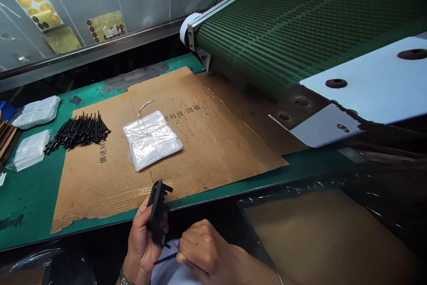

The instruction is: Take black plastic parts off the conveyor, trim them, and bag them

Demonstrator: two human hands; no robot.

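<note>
A green mesh conveyor belt (300,22) runs above the right side of a green-topped counter (23,227). A cardboard sheet (216,142) lies on the counter, apparently as a protective work surface, and carries a bundle of clear plastic bags (151,139). A pile of black pins (78,131) sits along its left edge, within reach. Both hands work just off the counter's near edge, where there is open room. The left hand (142,249) is clamped on a black comb-shaped part (157,209), while the right hand (200,249) pinches a thin black pin (166,258) close beside it.
</note>
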